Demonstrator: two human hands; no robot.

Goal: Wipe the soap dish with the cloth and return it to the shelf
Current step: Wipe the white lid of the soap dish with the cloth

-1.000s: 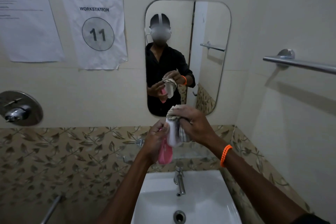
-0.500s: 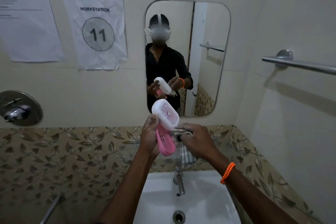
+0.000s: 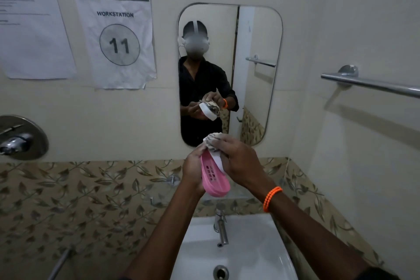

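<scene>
At frame centre, the pink perforated plastic soap dish (image 3: 214, 177) is gripped by the left hand (image 3: 193, 169); the patterned crumpled cloth (image 3: 212, 142) is clenched in the right hand (image 3: 241, 163). Risk: the dish may be dropped into the white ceramic sink (image 3: 256, 254) if pressed hard.

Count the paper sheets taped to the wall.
2. A text sheet at the upper left, cut off by the frame edge, and the "WORKSTATION 11" sheet between it and the mirror. More may lie out of frame.
</scene>
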